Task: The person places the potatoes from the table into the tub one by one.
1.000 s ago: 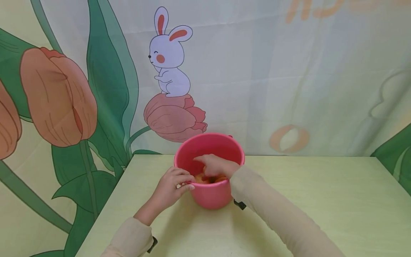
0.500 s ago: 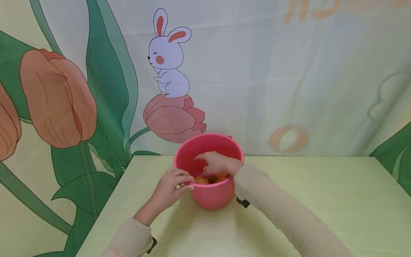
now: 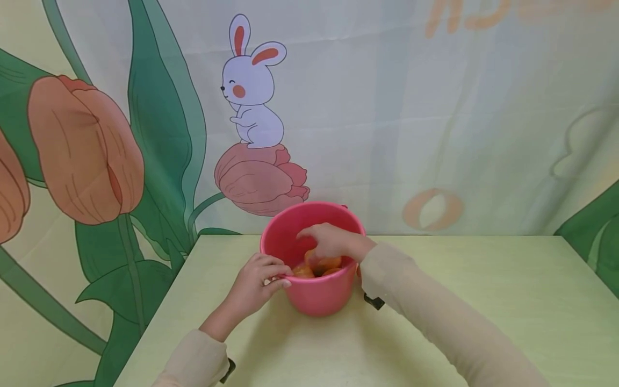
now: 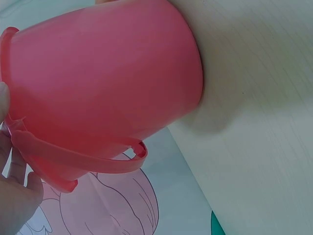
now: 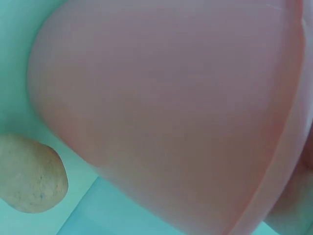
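Note:
A pink-red plastic bucket stands on the table, its mouth tilted toward the head camera. At its near left rim my left hand grips, thumb outside and fingers over the edge; the left wrist view shows these fingers beside the bucket's hanging handle. My right hand is inside the bucket, its fingers curled down on a rounded orange-coloured thing. Other orange-brown pieces lie at the bottom, their kind hard to tell. In the right wrist view the bucket wall hides most of that hand.
A tan, potato-like oval lump lies outside the bucket in the right wrist view. The pale table extends to both sides. Close behind hangs a printed cloth with a rabbit and tulips.
My right hand has risen slightly and shifted right inside the bucket, with the orange-coloured thing under its fingers showing more. My left hand keeps its hold on the rim.

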`<state>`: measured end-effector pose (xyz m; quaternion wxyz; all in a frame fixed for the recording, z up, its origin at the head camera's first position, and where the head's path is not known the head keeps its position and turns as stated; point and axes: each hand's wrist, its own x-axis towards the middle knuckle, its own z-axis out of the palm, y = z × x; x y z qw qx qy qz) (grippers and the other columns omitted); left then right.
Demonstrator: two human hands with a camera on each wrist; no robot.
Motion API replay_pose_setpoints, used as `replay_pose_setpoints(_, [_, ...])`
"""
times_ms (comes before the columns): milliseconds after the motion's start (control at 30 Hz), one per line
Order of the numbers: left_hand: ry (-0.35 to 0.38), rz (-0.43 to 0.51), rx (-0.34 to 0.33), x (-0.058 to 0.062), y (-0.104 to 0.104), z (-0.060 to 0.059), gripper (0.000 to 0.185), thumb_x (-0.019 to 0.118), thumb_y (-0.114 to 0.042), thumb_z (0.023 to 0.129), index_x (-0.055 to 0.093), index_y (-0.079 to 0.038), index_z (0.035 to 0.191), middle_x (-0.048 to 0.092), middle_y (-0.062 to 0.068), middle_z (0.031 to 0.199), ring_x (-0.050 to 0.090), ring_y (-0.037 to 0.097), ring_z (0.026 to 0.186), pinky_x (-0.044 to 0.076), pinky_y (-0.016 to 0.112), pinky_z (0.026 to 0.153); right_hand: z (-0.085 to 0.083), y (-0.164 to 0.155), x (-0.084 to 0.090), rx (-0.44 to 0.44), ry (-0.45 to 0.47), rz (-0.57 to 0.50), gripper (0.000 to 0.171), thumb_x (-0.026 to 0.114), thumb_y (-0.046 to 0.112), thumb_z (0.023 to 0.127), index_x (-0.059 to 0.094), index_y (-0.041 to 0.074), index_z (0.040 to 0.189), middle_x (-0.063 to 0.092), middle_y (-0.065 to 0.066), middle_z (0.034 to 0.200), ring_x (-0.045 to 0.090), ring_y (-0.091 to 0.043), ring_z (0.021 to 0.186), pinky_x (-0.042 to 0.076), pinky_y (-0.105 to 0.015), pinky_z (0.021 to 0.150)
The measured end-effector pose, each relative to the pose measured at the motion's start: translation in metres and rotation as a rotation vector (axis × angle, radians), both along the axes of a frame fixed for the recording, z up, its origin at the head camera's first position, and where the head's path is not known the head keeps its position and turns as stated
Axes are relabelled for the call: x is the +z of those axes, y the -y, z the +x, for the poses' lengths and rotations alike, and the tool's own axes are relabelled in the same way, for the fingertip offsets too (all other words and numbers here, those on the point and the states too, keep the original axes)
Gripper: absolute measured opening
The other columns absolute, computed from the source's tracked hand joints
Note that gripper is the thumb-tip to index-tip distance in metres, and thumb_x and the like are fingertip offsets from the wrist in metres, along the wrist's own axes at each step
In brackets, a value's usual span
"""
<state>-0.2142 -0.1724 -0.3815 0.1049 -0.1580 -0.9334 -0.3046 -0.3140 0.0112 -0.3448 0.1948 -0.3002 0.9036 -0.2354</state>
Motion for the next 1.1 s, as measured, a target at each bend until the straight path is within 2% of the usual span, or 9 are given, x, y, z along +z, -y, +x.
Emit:
replay_pose_setpoints(467, [-0.007, -0.024, -0.006, -0.001, 0.000, -0.001, 0.025, 0.073, -0.020, 0.070, 0.069, -0.020, 0.094, 0.061, -0.003, 0.097, 0.048, 0.015, 0.099, 0.053, 0.030, 0.071, -0.004, -0.006, 0.005, -0.006, -0.004, 0.016, 0.064, 0.074, 0.013, 0.069, 0.048, 0.016, 0.127, 0.052, -0.005, 0.124, 0.046, -0.024, 0.114, 0.052, -0.033, 0.077])
replay_pose_setpoints(700, [-0.011, -0.024, -0.004, -0.002, 0.000, -0.001, 0.025, 0.073, -0.020, 0.069, 0.069, -0.020, 0.094, 0.061, -0.003, 0.097, 0.048, 0.015, 0.099, 0.053, 0.030, 0.071, -0.004, -0.008, 0.005, -0.009, -0.015, 0.015, 0.064, 0.075, 0.014, 0.068, 0.049, 0.015, 0.126, 0.052, -0.004, 0.124, 0.046, -0.024, 0.114, 0.052, -0.032, 0.074])
replay_pose_setpoints(1100, [-0.007, -0.014, -0.002, -0.001, 0.000, 0.000, 0.025, 0.073, -0.020, 0.069, 0.069, -0.019, 0.094, 0.061, -0.003, 0.097, 0.047, 0.015, 0.099, 0.053, 0.032, 0.071, 0.001, -0.015, 0.013, 0.013, -0.052, 0.023, 0.059, 0.074, 0.018, 0.070, 0.051, 0.016, 0.124, 0.052, -0.004, 0.124, 0.047, -0.023, 0.114, 0.051, -0.032, 0.078])
